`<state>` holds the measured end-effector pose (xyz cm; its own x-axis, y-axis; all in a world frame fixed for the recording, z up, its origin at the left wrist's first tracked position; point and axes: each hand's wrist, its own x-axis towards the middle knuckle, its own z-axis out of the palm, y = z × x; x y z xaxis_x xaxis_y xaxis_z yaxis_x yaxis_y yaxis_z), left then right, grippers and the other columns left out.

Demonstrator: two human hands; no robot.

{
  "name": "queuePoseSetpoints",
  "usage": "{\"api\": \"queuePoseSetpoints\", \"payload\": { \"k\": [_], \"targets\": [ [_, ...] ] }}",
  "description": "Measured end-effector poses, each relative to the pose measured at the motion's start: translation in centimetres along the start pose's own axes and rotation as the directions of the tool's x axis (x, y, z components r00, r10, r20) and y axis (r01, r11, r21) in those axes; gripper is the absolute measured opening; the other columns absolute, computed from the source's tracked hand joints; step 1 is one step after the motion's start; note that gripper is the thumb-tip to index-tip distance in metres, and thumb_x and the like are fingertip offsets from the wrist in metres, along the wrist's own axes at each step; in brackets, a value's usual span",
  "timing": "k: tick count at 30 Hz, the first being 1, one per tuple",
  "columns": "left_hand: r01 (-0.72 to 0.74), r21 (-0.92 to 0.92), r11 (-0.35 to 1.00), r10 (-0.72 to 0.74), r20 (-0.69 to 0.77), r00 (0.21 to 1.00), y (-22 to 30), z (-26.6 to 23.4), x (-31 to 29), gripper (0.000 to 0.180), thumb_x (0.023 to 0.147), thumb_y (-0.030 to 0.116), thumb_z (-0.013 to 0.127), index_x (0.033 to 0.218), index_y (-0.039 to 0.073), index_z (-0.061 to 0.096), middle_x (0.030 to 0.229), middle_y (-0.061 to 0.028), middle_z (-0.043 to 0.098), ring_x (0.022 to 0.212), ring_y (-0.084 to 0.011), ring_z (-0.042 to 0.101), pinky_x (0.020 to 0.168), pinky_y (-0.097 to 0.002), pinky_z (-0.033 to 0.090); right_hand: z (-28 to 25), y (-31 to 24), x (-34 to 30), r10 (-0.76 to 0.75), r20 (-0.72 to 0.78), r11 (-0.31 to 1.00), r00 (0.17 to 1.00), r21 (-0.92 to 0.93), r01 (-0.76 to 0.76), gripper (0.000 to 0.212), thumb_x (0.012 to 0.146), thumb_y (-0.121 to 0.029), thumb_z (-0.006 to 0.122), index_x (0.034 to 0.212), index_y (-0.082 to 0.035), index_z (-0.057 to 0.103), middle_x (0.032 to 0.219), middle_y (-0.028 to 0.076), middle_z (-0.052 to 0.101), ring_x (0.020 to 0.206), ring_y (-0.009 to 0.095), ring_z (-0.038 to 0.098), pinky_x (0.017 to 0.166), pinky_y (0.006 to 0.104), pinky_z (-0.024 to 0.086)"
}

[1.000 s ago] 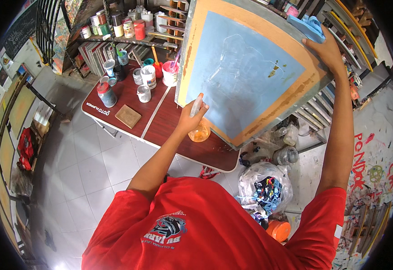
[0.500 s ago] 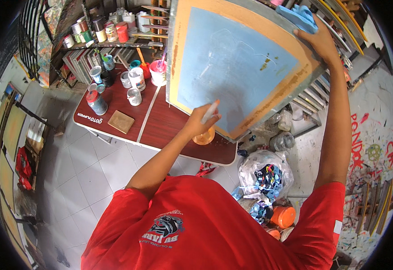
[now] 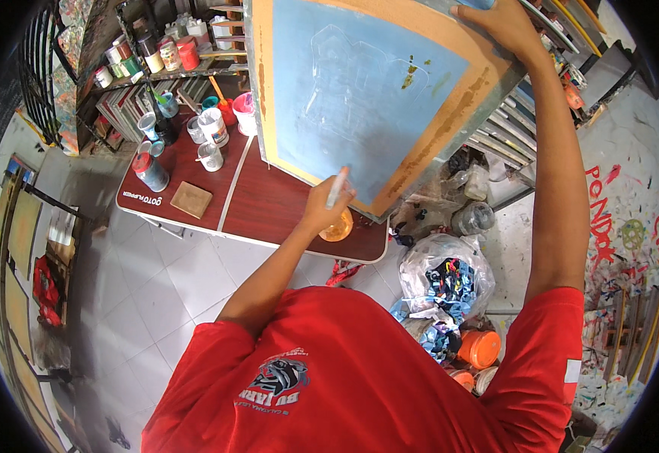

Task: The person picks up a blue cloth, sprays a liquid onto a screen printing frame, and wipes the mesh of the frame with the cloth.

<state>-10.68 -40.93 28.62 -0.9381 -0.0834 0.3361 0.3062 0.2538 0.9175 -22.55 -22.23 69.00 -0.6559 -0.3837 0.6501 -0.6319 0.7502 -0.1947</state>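
A silk-screen frame (image 3: pixel 390 83) stands tilted on the table's right part, its blue mesh bordered in tan and marked with faint pale outlines and a few yellow-green spots. My right hand (image 3: pixel 499 26) grips its upper right edge, with a bit of blue cloth (image 3: pixel 474 4) showing beside the fingers at the picture's top. Closed around a slim whitish tube (image 3: pixel 337 189), my left hand (image 3: pixel 323 208) is in front of the lower mesh; whether the tube touches it I cannot tell. An orange round container (image 3: pixel 337 226) sits on the table just beneath that hand.
The dark red table (image 3: pixel 257 204) bears paint pots (image 3: pixel 212 127), a red-lidded jar (image 3: pixel 150 172) and a brown block (image 3: pixel 191 200). Paint bottles fill a shelf (image 3: pixel 171 74) behind. On the floor at right are a plastic bag of scraps (image 3: pixel 450 291) and an orange tub (image 3: pixel 480 349).
In the picture the frame has shifted left and upward, and the blue cloth has mostly left view. My left hand is slightly further left, still holding the tube. The whole view has shifted a little.
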Motion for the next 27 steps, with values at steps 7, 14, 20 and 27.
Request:
{"api": "queuePoseSetpoints", "payload": {
  "k": [7,14,20,27],
  "targets": [
    [0.167,-0.046,0.985,-0.169,-0.477,0.863,-13.6,-7.0,-2.5,0.041,0.089,0.032,0.066,0.114,0.0,0.059,0.103,-0.0131,0.061,0.095,-0.0226,0.06,0.084,-0.0369,0.047,0.2,0.4,0.5,-0.08,0.02,0.992,0.997,0.104,0.077,0.055,0.068,-0.013,0.072,0.12,-0.002,0.056,0.104,0.012,0.065,0.096,0.021,0.059,0.088,0.0314,0.046],
    [0.273,0.05,0.961,-0.18,-0.636,0.751,-21.0,-14.9,-3.4,0.048,0.092,0.037,0.061,0.123,0.001,0.054,0.105,-0.0105,0.058,0.098,-0.0212,0.057,0.085,-0.0353,0.046,0.4,-1.3,0.5,0.032,0.02,0.999,0.999,-0.002,-0.032,0.06,0.069,-0.015,0.073,0.125,-0.005,0.054,0.11,0.014,0.063,0.102,0.021,0.058,0.091,0.0326,0.046],
    [0.234,0.233,0.944,-0.08,-0.526,0.847,-23.9,-16.3,-2.6,0.052,0.089,0.026,0.065,0.133,0.004,0.048,0.114,-0.0184,0.053,0.109,-0.0347,0.051,0.092,-0.0447,0.042,1.2,3.3,1.2,-0.103,0.029,0.993,0.994,-0.058,0.104,0.064,0.073,-0.032,0.076,0.126,-0.003,0.054,0.112,0.01,0.063,0.101,0.02,0.059,0.091,0.0326,0.044],
    [0.18,0.184,0.966,-0.087,-0.424,0.901,-26.8,-16.2,-4.4,0.056,0.087,0.027,0.065,0.133,0.003,0.045,0.11,-0.0224,0.051,0.103,-0.0389,0.049,0.09,-0.0482,0.04,0.9,1.7,0.4,0.08,0.011,0.992,0.997,-0.094,-0.078,0.073,0.071,-0.023,0.079,0.132,-0.001,0.047,0.12,0.012,0.06,0.11,0.02,0.056,0.098,0.0323,0.041]
  ]
}}
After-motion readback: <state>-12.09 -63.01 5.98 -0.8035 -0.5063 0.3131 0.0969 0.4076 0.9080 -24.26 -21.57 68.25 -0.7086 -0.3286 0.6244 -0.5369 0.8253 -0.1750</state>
